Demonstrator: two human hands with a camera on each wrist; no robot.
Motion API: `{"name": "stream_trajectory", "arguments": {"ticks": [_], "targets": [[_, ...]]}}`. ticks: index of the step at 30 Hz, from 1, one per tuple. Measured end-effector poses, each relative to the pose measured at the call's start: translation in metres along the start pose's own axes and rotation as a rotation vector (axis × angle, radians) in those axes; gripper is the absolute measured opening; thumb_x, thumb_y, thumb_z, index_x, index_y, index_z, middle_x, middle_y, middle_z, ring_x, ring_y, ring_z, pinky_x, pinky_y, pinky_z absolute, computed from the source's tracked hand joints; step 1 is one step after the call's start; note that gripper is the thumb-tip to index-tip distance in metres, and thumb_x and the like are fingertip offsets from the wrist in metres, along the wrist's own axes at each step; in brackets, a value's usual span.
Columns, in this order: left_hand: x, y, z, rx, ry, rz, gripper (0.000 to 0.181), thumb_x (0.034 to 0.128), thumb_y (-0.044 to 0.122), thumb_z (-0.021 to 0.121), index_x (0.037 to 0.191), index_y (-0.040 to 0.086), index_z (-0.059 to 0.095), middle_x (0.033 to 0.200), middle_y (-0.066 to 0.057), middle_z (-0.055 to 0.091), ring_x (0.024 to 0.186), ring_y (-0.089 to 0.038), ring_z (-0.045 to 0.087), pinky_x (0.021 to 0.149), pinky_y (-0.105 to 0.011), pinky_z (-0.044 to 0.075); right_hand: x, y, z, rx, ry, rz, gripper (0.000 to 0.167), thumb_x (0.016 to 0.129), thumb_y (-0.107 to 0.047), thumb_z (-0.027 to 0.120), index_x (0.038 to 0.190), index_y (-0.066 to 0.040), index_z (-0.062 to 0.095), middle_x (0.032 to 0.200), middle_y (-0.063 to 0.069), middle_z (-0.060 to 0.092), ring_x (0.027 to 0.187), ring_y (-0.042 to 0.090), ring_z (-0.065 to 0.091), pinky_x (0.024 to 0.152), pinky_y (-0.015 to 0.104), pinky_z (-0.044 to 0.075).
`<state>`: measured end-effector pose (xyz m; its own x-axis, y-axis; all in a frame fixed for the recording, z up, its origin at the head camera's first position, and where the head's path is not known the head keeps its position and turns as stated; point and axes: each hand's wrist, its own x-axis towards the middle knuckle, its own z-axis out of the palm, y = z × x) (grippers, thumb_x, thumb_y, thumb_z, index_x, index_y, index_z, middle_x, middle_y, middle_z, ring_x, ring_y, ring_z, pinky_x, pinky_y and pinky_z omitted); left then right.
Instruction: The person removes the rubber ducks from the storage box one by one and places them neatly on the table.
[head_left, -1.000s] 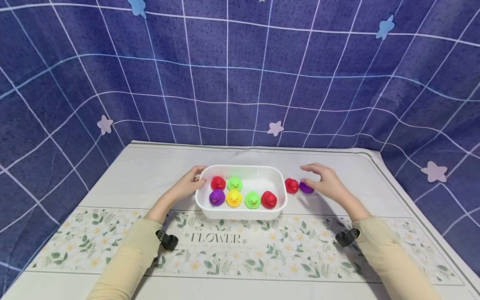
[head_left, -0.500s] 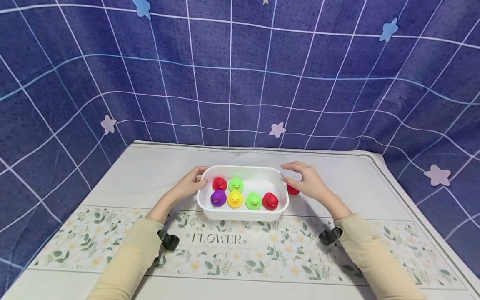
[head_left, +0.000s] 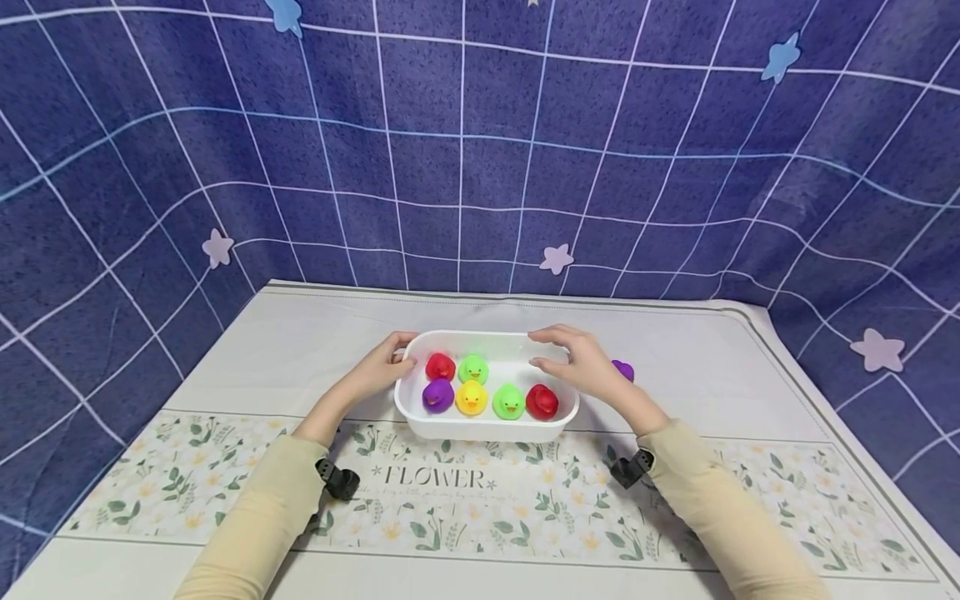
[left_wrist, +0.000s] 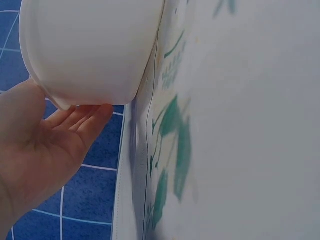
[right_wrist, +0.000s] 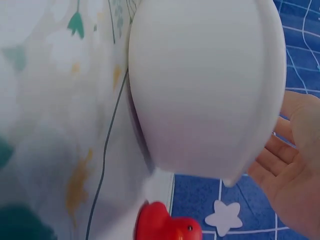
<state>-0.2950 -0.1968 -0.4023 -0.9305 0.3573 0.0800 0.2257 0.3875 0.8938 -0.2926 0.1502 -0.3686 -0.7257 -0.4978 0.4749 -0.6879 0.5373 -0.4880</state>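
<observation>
A white plastic tub [head_left: 480,428] stands on the table, holding small rubber ducks: a red duck [head_left: 440,367], a green duck [head_left: 473,369], a purple duck [head_left: 438,396], a yellow duck [head_left: 472,397], another green duck [head_left: 508,402] and another red duck [head_left: 542,402]. My left hand [head_left: 373,368] grips the tub's left end, thumb at the rim and fingers along the outside. Over the right end is my right hand [head_left: 583,365], fingers apart, nothing seen between them. Outside the tub, a red duck [right_wrist: 167,225] shows in the right wrist view; the head view hides it behind that hand.
Another purple duck [head_left: 623,369] sits on the table to the right, partly covered by my right hand. A floral strip [head_left: 487,517] crosses the white tablecloth [head_left: 330,312] in front of the tub. Behind hangs a blue gridded curtain [head_left: 480,167] with stars.
My right hand has moved left from the outer purple duck to the tub's right end. That duck now shows again, while the outer red one is hidden. My left hand keeps its hold.
</observation>
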Motion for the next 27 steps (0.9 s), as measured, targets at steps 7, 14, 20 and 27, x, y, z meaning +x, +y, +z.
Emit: {"name": "stream_trajectory", "arguments": {"ticks": [7, 14, 20, 27], "targets": [[-0.001, 0.002, -0.002, -0.011, -0.002, 0.010, 0.049, 0.0940, 0.001, 0.045, 0.138, -0.009, 0.027, 0.140, -0.032, 0.034, 0.125, -0.046, 0.044, 0.097, -0.046, 0.049, 0.009, -0.006, 0.012, 0.013, -0.037, -0.007, 0.040, 0.081, -0.018, 0.073, 0.118, -0.003, 0.064, 0.113, 0.010, 0.067, 0.106, 0.026, 0.061, 0.096, 0.041, 0.050], [0.001, 0.000, -0.002, -0.012, 0.001, 0.011, 0.049, 0.0940, 0.001, 0.045, 0.138, -0.009, 0.027, 0.140, -0.032, 0.035, 0.124, -0.046, 0.045, 0.096, -0.046, 0.049, 0.017, -0.013, 0.025, 0.032, -0.061, 0.008, 0.040, 0.083, -0.019, 0.072, 0.118, -0.003, 0.064, 0.113, 0.009, 0.066, 0.106, 0.025, 0.061, 0.096, 0.040, 0.050], [0.000, 0.001, -0.001, -0.005, 0.004, -0.001, 0.049, 0.0941, 0.001, 0.045, 0.138, -0.009, 0.028, 0.140, -0.032, 0.035, 0.124, -0.045, 0.045, 0.097, -0.046, 0.049, 0.023, -0.017, 0.036, 0.014, -0.088, 0.012, 0.041, 0.083, -0.021, 0.071, 0.119, -0.003, 0.063, 0.112, 0.009, 0.067, 0.106, 0.025, 0.062, 0.094, 0.039, 0.052], [0.000, 0.002, 0.000, -0.007, -0.005, -0.011, 0.050, 0.0942, 0.002, 0.045, 0.139, -0.008, 0.027, 0.142, -0.031, 0.033, 0.124, -0.045, 0.045, 0.098, -0.046, 0.049, 0.030, -0.022, 0.048, 0.014, -0.135, 0.026, 0.043, 0.084, -0.024, 0.071, 0.121, -0.004, 0.062, 0.114, 0.009, 0.066, 0.108, 0.025, 0.061, 0.096, 0.037, 0.051]]}}
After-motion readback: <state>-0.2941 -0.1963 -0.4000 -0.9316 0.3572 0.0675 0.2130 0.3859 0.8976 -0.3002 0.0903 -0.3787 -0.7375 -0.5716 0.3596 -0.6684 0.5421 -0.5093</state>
